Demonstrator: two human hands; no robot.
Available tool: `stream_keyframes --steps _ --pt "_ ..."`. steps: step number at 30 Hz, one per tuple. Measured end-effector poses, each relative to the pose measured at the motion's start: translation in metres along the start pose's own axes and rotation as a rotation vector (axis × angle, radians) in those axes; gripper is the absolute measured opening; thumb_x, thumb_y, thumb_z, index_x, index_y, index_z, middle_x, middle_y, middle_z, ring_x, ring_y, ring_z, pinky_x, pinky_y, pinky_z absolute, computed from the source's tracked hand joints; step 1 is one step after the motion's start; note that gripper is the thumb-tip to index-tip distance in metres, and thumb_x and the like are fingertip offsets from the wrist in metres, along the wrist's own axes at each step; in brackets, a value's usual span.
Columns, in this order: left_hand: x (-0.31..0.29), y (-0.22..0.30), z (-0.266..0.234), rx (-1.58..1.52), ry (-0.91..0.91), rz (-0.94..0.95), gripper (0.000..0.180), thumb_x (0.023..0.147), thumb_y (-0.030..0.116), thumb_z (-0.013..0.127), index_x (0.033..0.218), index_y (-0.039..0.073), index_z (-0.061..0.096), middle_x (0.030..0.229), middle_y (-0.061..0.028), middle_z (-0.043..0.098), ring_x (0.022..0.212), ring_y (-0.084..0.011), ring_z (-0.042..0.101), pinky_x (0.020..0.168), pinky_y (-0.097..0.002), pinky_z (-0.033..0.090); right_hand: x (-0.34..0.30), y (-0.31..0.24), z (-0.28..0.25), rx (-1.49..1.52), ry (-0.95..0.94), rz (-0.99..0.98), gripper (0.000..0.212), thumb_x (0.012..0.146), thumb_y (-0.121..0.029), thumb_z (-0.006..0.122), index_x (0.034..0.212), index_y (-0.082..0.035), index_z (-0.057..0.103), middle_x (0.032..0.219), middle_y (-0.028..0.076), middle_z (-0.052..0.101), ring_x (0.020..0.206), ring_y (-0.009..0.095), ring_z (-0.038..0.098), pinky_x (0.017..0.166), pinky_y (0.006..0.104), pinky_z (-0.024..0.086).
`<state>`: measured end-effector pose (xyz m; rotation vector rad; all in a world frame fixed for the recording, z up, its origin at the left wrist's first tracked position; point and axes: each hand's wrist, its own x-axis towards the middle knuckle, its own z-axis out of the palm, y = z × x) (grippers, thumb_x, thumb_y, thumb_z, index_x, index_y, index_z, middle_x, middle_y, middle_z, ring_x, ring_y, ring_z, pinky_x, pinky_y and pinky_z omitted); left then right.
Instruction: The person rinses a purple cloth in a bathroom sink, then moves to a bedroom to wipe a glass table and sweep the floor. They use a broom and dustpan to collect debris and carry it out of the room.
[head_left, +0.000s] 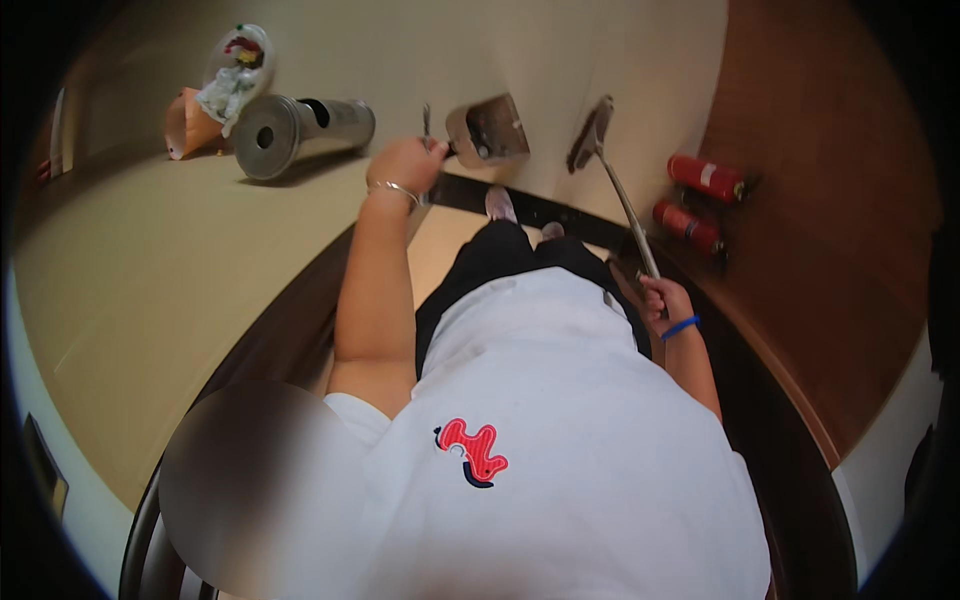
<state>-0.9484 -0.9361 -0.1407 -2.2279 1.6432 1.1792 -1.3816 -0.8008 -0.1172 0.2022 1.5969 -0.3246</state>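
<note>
My left hand (408, 165), with a bracelet at the wrist, is closed around the handle of a dustpan (487, 132). The pan is held out ahead of me, with some small dark bits in it. In my right hand (665, 303), which has a blue band at the wrist, is the long handle of a broom (591, 137). Its head with dark bristles is on the floor to the right of the dustpan, a gap apart from it. A metal bin (305, 135), cylindrical with a dark opening, lies to the left of my left hand.
Farther left are a white container (262, 55) with plastic bags and litter and an orange-pink container (190, 125). Two red fire extinguishers (708, 178) are to the right, by brown flooring (810, 200). A dark edge (570, 220) runs past my feet.
</note>
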Motion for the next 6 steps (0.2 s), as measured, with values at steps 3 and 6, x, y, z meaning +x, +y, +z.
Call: stream_keyframes --steps 3,6 --pt "0.009 -0.001 0.000 0.025 0.041 -0.043 0.040 0.084 0.046 0.047 0.093 0.013 0.067 0.096 -0.0156 0.064 0.091 -0.0351 0.060 0.079 -0.0438 0.047 0.007 -0.006 -0.013 0.258 -0.075 0.068 0.005 0.083 -0.015 0.054 0.085 -0.010 0.055 0.050 -0.007 0.037 0.038 0.003 0.034 0.034 0.0182 0.024" --pt "0.015 -0.003 -0.016 -0.070 0.147 -0.068 0.042 0.082 0.048 0.048 0.097 0.014 0.068 0.098 -0.0163 0.064 0.096 -0.0329 0.059 0.085 -0.0416 0.045 0.014 -0.042 0.005 0.259 -0.148 0.020 0.007 0.083 -0.016 0.054 0.086 -0.010 0.056 0.049 -0.007 0.037 0.038 0.002 0.034 0.034 0.0177 0.024"
